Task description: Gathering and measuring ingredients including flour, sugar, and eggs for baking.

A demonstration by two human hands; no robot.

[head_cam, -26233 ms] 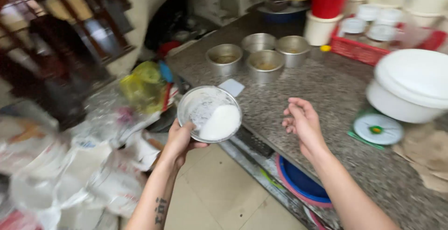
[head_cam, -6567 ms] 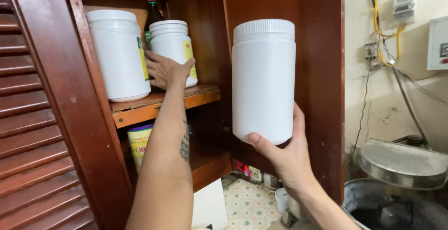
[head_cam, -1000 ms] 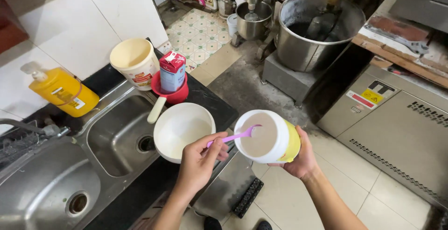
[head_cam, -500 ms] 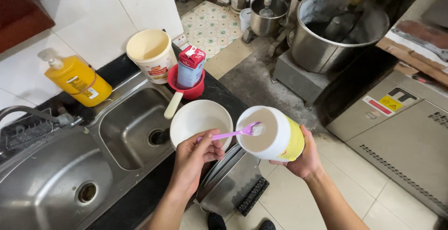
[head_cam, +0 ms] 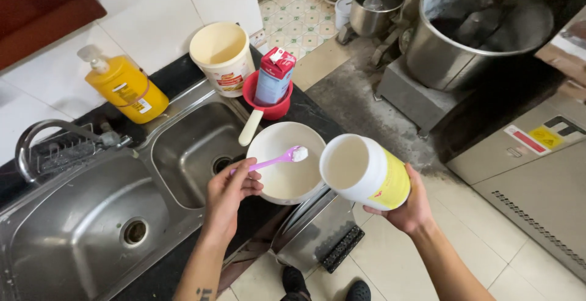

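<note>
The left hand [head_cam: 229, 194] pinches a purple spoon [head_cam: 274, 159] of white powder over the white bowl [head_cam: 287, 162]. At its three o'clock, the right hand [head_cam: 408, 206] grips a tilted open white jar [head_cam: 365, 171].

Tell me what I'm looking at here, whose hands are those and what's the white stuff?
The picture comes from a camera worn on a person's head, looking down, so the two bare hands are that person's own. The left hand holds a small purple spoon with a heap of white powder on it, over a white bowl on the dark counter edge beside a steel double sink. The right hand holds an open white jar with a yellow label, tilted toward the bowl. Behind stand a yellow pump bottle, a cream tub and a carton in a red scoop. What the powder is, I cannot tell.
</note>
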